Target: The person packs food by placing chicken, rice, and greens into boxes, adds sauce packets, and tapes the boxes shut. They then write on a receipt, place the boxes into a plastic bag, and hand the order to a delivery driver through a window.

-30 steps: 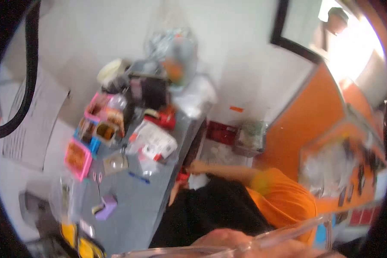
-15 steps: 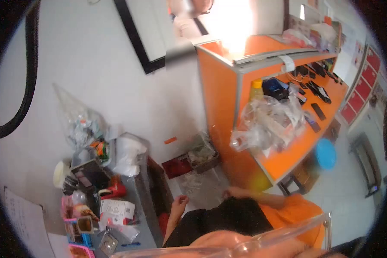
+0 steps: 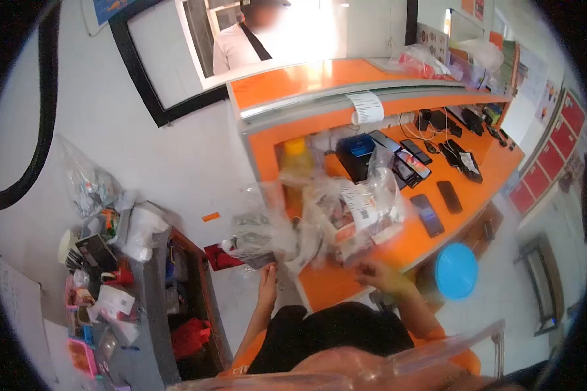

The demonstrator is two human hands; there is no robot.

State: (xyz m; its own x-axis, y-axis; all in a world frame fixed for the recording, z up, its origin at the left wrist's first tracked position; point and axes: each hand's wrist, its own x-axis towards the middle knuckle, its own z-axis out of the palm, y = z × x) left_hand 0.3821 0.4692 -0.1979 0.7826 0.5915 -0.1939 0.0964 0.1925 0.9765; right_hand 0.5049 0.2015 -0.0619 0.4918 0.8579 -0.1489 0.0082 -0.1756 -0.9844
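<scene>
My left hand (image 3: pixel 267 279) is raised in front of the bin area by the wall, its fingers pressed together and pointing up. They meet the lower edge of some clear crumpled plastic (image 3: pixel 254 233); whether they pinch it is hard to see. My right hand (image 3: pixel 381 277) is over the near edge of the orange counter (image 3: pixel 326 287), blurred by motion, just below a clear plastic bag (image 3: pixel 365 208). Inside that bag shows a packet with a printed white label (image 3: pixel 360 203). A yellow-capped bottle (image 3: pixel 295 159) stands behind the bag.
Several phones, one being a dark phone (image 3: pixel 427 215), lie on the counter with cables. A blue round stool (image 3: pixel 456 270) is at the right. To my left a grey table (image 3: pixel 151 313) carries clutter, with an open drawer (image 3: pixel 192 287) beside it. A person (image 3: pixel 241 49) stands beyond the counter.
My view has turned toward the counter, which now fills the middle. Both hands have risen from near my lap, the right one over the counter's edge.
</scene>
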